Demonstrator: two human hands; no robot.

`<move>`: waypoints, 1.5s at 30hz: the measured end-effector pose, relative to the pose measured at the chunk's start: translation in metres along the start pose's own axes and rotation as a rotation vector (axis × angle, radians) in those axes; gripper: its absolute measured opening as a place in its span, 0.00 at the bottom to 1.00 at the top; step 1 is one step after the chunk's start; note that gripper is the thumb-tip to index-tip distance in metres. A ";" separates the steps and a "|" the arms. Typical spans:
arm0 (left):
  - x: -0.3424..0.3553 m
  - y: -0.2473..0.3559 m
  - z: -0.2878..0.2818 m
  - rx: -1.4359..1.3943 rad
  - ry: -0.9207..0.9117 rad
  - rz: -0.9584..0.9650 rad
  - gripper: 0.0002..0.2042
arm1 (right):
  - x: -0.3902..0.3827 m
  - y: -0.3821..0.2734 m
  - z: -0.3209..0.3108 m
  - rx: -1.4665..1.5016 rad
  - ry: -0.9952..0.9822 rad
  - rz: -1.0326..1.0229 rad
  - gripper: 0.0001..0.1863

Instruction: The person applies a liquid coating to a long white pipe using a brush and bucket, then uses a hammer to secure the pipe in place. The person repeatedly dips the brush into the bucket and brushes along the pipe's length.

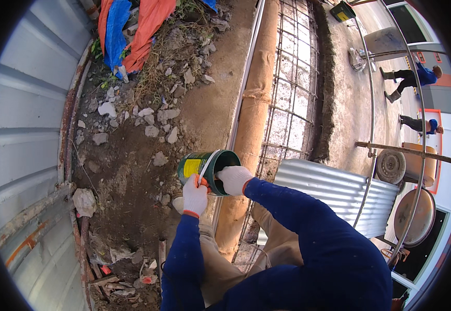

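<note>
A green plastic bucket (194, 168) with a yellow label and white handle is tilted on its side in front of my body, its opening toward the right. My left hand (196, 193), in a white glove with orange trim, is closed on the white handle at the bucket's near side. My right hand (229, 179), also gloved, reaches into the bucket's mouth; its fingers are hidden inside. The bucket is held over a long burlap-wrapped pipe (256, 103) and the dirt beside it.
Rubble (153, 129), orange and blue tarps (137, 36) and corrugated fencing (28, 119) lie left. Right are a rebar-laid trench (290, 78), metal sheet (324, 192), pipe railings, a wheeled mixer (412, 217) and two people (417, 78) in blue.
</note>
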State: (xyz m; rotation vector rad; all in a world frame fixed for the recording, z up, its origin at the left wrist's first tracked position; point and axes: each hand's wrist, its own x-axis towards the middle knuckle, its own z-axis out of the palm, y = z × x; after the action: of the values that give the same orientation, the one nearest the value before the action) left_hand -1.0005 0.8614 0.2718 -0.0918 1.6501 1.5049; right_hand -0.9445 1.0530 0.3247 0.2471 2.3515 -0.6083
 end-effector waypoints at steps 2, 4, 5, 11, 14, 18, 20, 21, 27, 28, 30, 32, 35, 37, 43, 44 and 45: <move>0.002 0.004 0.002 -0.029 0.014 -0.028 0.09 | 0.008 0.015 -0.003 0.019 0.006 -0.033 0.12; 0.011 0.008 0.012 -0.097 0.035 -0.050 0.10 | 0.011 0.028 -0.009 0.042 0.042 -0.027 0.13; 0.016 0.008 0.016 -0.069 0.050 -0.023 0.10 | 0.012 0.037 -0.013 0.075 0.074 -0.059 0.13; 0.023 0.011 0.082 0.078 0.080 -0.010 0.10 | 0.021 0.130 -0.006 0.167 0.056 -0.197 0.14; 0.022 0.036 0.142 -0.050 0.180 0.037 0.10 | -0.013 0.172 -0.038 0.189 0.088 -0.194 0.13; 0.029 0.061 0.222 -0.022 0.162 0.004 0.11 | -0.052 0.241 -0.080 0.219 0.037 -0.166 0.14; 0.041 0.067 0.255 0.047 0.110 -0.016 0.12 | -0.056 0.276 -0.080 0.220 0.039 -0.156 0.15; 0.050 0.067 0.270 0.097 0.086 -0.016 0.11 | -0.061 0.292 -0.082 0.185 0.050 -0.162 0.15; 0.088 0.082 0.344 0.106 0.009 -0.019 0.11 | -0.089 0.370 -0.121 0.272 0.084 -0.120 0.16; 0.094 0.081 0.351 0.087 0.012 -0.014 0.11 | -0.093 0.379 -0.127 0.285 0.075 -0.105 0.16; 0.101 0.081 0.358 0.044 0.027 -0.003 0.12 | -0.105 0.390 -0.145 0.307 0.050 -0.081 0.17; 0.107 0.083 0.358 -0.017 0.053 0.000 0.12 | -0.107 0.399 -0.156 0.325 0.052 -0.041 0.18; 0.123 0.084 0.347 -0.083 0.095 -0.004 0.12 | -0.109 0.410 -0.168 0.397 0.103 -0.023 0.19; 0.130 0.087 0.334 -0.062 0.119 -0.023 0.12 | -0.109 0.414 -0.170 0.481 0.158 -0.017 0.19; 0.157 0.081 0.292 -0.106 0.264 -0.048 0.13 | -0.073 0.403 -0.138 0.863 0.185 0.011 0.22; 0.161 0.081 0.281 -0.096 0.296 -0.042 0.13 | -0.064 0.399 -0.131 0.961 0.174 0.031 0.22; 0.165 0.076 0.269 -0.087 0.324 -0.038 0.13 | -0.058 0.397 -0.124 1.095 0.147 0.002 0.23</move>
State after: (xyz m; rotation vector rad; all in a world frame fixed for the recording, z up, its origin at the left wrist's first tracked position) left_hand -1.0015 1.1860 0.2582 -0.4321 1.8218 1.5959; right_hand -0.8405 1.4593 0.3015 0.7820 1.9004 -1.8733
